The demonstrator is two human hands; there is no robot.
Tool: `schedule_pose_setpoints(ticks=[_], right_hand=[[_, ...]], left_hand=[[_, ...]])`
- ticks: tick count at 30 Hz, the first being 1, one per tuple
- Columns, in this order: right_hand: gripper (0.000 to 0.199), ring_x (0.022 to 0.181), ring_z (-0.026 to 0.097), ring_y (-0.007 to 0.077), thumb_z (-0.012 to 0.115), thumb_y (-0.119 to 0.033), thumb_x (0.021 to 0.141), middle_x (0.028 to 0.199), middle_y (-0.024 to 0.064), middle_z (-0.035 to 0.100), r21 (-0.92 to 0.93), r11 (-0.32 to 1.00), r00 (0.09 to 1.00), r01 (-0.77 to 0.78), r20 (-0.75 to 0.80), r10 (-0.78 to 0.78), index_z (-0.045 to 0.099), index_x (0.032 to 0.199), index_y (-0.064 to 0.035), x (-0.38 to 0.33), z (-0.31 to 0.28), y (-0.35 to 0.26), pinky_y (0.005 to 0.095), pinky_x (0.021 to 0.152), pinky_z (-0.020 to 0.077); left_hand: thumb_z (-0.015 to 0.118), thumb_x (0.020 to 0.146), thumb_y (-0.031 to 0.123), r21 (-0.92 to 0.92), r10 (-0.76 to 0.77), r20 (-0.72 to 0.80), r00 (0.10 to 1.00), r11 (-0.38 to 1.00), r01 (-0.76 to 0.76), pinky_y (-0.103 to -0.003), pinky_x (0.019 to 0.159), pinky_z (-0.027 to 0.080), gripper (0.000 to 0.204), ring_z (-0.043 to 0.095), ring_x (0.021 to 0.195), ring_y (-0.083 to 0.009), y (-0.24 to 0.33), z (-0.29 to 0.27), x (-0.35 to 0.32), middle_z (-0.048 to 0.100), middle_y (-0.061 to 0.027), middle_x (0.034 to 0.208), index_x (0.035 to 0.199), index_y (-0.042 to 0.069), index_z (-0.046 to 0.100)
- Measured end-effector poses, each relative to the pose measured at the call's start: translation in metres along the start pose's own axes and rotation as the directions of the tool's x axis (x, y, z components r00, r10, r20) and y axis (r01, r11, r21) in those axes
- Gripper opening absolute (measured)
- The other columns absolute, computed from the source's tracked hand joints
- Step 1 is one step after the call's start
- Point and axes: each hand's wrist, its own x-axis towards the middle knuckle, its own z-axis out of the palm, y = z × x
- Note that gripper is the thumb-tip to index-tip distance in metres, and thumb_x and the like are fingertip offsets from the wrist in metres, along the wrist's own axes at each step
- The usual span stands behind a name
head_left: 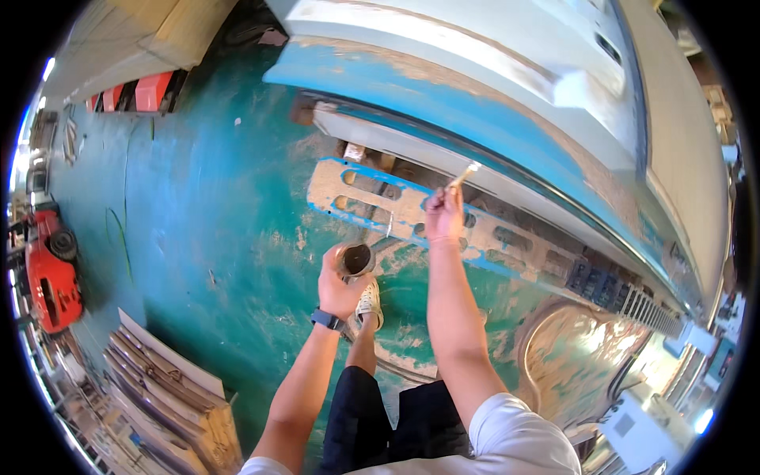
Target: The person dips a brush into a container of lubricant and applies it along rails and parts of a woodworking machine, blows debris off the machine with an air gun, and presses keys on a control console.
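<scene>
My left hand (pixel 339 286), with a dark watch on its wrist, is wrapped round a cup-like container (pixel 356 260). Its round mouth faces up and the inside looks dark brown; I cannot tell what it holds. Farther forward and to the right, my right hand (pixel 445 212) grips a small brush (pixel 465 176) by its light handle. The brush's pale tip points up and right, close to the lower edge of a big white and blue machine (pixel 507 131). Whether the tip touches that edge cannot be made out.
A blue-edged, dusty step board (pixel 412 210) with oblong holes runs along the machine's foot. Dark hoses (pixel 396 368) lie on the green floor (pixel 229 261). Stacked boards (pixel 166 388) stand at lower left, a red machine (pixel 54 273) at far left, a white box (pixel 649 427) at lower right.
</scene>
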Motion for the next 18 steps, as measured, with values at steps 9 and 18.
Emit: schedule_pose_setpoints(ticks=[9, 18], right_hand=[[0.018, 0.059, 0.046, 0.0071, 0.061, -0.020, 0.099, 0.073, -0.0019, 0.053, -0.391, 0.892, 0.972, -0.229, -0.046, 0.229, 0.063, 0.112, -0.0071, -0.031, 0.105, 0.140, 0.0208, 0.052, 0.0357], [0.024, 0.072, 0.062, 0.0202, 0.064, -0.019, 0.094, 0.081, 0.0068, 0.066, -0.917, -0.072, 0.892, 0.393, 0.361, 0.270, 0.067, 0.116, -0.0084, -0.117, 0.099, -0.026, 0.0337, 0.066, 0.0504]], left_hand=[[0.076, 0.069, -0.005, 0.048, -0.008, -0.228, 0.974, 0.999, 0.019, -0.040, 0.099, 0.050, 0.069, 0.054, 0.120, -0.0201, -0.048, -0.101, 0.026, 0.055, -0.0081, 0.127, 0.130, 0.006, 0.046], [0.077, 0.070, 0.004, 0.505, 0.273, -0.176, 0.946, 0.850, -0.152, -0.043, 0.094, 0.048, 0.054, 0.059, 0.112, -0.0384, -0.039, -0.080, 0.077, 0.063, -0.0189, 0.117, 0.120, 0.004, 0.057]])
